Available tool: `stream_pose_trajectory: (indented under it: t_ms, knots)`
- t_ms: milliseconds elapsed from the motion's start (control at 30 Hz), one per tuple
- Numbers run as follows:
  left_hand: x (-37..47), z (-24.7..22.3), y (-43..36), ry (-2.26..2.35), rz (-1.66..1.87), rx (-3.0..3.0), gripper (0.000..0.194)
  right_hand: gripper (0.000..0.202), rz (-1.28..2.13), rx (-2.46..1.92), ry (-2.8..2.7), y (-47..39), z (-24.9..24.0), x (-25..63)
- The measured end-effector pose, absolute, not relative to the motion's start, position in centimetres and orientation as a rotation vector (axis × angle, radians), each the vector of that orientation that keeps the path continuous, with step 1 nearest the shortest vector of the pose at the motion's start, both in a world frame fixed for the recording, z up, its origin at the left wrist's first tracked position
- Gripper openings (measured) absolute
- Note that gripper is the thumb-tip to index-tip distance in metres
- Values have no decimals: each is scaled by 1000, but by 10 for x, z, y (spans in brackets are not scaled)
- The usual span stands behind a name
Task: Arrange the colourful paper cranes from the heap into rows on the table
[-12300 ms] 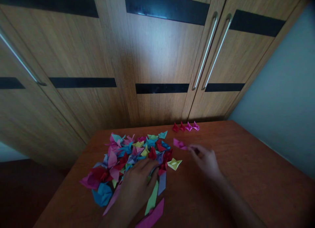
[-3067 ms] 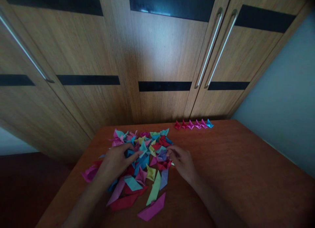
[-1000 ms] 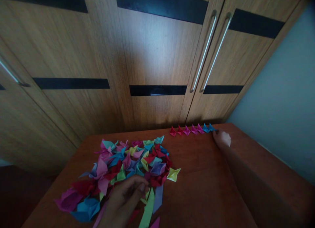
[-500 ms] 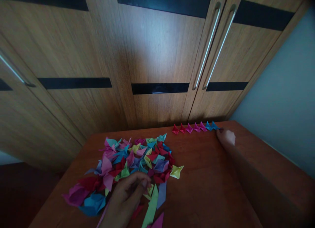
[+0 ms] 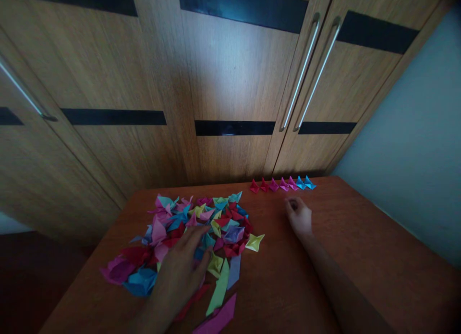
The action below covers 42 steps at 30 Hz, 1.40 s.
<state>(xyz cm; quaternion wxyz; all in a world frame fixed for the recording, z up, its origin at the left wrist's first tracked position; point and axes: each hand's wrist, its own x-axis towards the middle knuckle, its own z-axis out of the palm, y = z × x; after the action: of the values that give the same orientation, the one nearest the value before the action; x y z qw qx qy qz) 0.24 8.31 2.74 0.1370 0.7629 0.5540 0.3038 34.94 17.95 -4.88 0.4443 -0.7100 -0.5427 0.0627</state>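
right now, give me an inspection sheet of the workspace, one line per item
Surface: brown table, paper pieces lying on it.
Things: mixed-colour pile on the left; row of seven along the far edge, from left two red, three pink, two blue; yellow piece at the pile's right edge.
Clutter: nothing seen besides the paper.
Hands: left hand over the pile, thumb and fingers apart, contact unclear; right hand on the near side of the row, fingers curled, nothing seen in it.
Cables: nothing seen.
Surroundings: wooden cabinet with metal handles behind; pale wall at right.
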Motion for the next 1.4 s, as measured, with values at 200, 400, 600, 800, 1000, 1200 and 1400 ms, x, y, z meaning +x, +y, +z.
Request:
stream_pose_trajectory:
  t_ms: [200, 400, 600, 800, 1000, 1200, 1400]
  knots:
    - [13, 27, 96, 1685, 642, 2461, 46, 23, 517, -1407, -1616, 154, -33, 272]
    - [35, 34, 121, 1711, 452, 2595, 31, 20, 792, -1300, -1623, 137, -32, 248]
    - [43, 29, 132, 1733, 412, 2619, 21, 21, 860, -1194, -1707, 131, -37, 239]
    - [24, 43, 124, 1539, 939, 2428, 25, 19, 879, -1201, -1638, 131, -26, 242]
    - [10, 55, 96, 1282, 1207, 2510, 23, 23, 981, -1090, -1622, 120, -6, 238]
    - [2, 32, 85, 1166, 920, 2830, 41, 26, 956, -905, -1703, 102, 12, 226]
    - [10, 32, 82, 1139, 939, 2741, 52, 11, 813, -995, -1752, 101, 12, 230]
